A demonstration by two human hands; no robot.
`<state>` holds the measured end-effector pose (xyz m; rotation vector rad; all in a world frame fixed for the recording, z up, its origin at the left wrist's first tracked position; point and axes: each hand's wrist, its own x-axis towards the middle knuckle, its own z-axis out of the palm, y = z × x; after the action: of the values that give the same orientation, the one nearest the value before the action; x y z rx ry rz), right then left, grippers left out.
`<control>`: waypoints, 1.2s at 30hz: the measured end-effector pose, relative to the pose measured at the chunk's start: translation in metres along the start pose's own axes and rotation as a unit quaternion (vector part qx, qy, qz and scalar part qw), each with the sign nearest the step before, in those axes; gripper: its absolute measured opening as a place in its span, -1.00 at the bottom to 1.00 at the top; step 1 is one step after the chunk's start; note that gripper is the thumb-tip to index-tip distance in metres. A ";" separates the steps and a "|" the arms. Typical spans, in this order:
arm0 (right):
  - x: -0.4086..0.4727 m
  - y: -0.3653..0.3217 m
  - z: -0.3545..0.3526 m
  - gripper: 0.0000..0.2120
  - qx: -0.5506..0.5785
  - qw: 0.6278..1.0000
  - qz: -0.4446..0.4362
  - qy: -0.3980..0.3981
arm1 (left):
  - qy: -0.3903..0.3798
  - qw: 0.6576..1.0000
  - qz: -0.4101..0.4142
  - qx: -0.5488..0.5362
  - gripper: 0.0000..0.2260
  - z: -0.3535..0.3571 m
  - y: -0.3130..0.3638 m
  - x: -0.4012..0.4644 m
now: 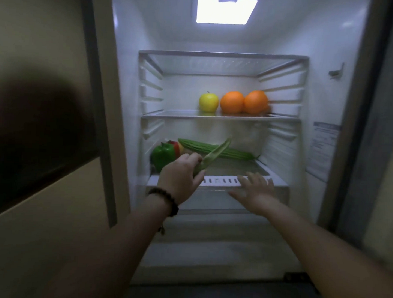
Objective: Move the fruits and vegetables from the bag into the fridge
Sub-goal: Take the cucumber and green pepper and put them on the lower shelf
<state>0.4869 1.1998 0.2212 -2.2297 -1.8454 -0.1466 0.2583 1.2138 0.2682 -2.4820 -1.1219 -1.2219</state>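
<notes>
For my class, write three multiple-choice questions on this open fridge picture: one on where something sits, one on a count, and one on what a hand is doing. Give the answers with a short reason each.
1. Where does the yellow apple sit?
A. On the middle shelf, left of the oranges
B. On the lower shelf beside the green pepper
C. In the person's right hand

2. How many oranges are on that shelf?
A. One
B. Two
C. Four

3. What is the left hand doing?
A. Resting flat on the fridge door
B. Hanging with nothing in it
C. Holding a long pale green vegetable in its grip

Answers:
1 A: the apple stands on the middle shelf with the oranges to its right.
2 B: two oranges sit side by side, touching.
3 C: the fingers curl round the vegetable's lower end, while the right hand is spread open.
</notes>
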 end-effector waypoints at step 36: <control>0.013 0.009 0.035 0.10 -0.041 0.996 0.017 0.077 | -0.264 0.954 -0.102 0.095 -0.79 0.184 -0.050 0.181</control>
<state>0.4955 1.2191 0.1894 -2.2324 -1.7499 -0.3849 0.4075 1.4301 0.2722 -2.6578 -1.5621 -0.4458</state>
